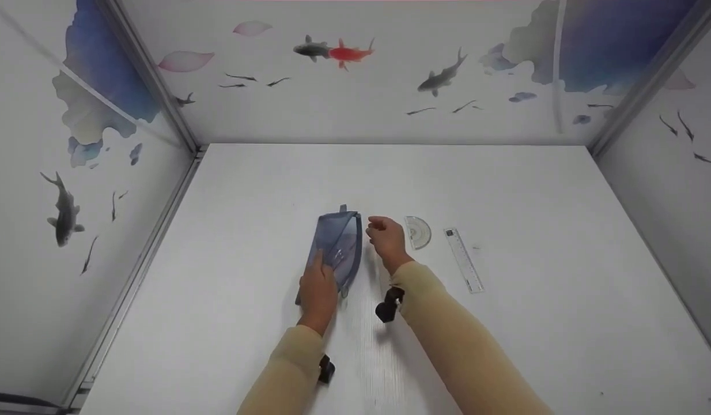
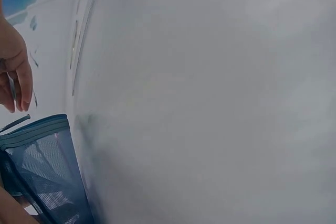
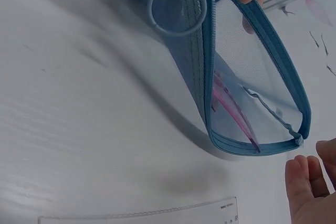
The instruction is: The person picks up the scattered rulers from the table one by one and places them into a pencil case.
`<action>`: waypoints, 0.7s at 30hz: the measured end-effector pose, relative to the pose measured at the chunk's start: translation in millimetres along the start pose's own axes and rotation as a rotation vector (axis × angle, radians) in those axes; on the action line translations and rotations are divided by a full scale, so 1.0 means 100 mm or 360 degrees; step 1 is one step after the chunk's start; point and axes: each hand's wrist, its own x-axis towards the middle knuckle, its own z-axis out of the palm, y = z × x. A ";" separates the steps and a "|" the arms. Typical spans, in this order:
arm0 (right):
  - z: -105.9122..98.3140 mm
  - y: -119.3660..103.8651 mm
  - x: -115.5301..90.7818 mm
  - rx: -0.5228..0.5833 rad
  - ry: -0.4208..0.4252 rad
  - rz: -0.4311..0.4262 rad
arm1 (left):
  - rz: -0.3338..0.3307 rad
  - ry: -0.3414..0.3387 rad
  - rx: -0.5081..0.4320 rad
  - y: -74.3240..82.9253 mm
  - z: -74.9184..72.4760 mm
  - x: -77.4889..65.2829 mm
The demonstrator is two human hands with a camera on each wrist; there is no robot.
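Observation:
A blue mesh zipper pouch (image 1: pixel 334 230) is gripped near its lower end by my left hand (image 1: pixel 319 291), the thumb lying over its front. The zipper stands unzipped, and the mouth gapes widely in the right wrist view. Through that opening shows a thin pink translucent piece (image 3: pixel 234 109) lying inside the pouch. A round ring pull (image 3: pixel 178 8) hangs from the zipper slider, close to the left hand's fingers. My right hand (image 1: pixel 387 239) hovers just right of the pouch's far end, its fingers loosely bent with nothing visible held.
Right of the right hand, a clear half-round protractor (image 1: pixel 418 233) lies on the white table (image 1: pixel 534 323). Beyond it is a clear straight ruler (image 1: pixel 464 260). Printed panels with fish pictures enclose the table at the back and both sides.

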 end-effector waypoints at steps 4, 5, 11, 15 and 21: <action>-0.06 0.01 0.01 -0.0104 0.0007 -0.0082 | -0.0038 -0.0030 -0.0029 0.00 0.00 0.00; -0.08 0.01 0.00 -0.0144 0.0006 -0.0111 | -0.0041 -0.0036 -0.0031 0.00 0.01 0.00; -0.19 0.02 -0.02 -0.0400 -0.0032 -0.0265 | -0.0010 -0.0012 -0.0015 -0.02 0.01 0.01; -0.27 0.00 -0.02 -0.0522 -0.0053 -0.0310 | 0.0009 -0.0016 -0.0020 -0.02 0.01 0.01; -0.41 -0.02 -0.01 -0.0707 -0.0064 -0.0362 | -0.0006 -0.0030 -0.0014 -0.03 0.01 0.01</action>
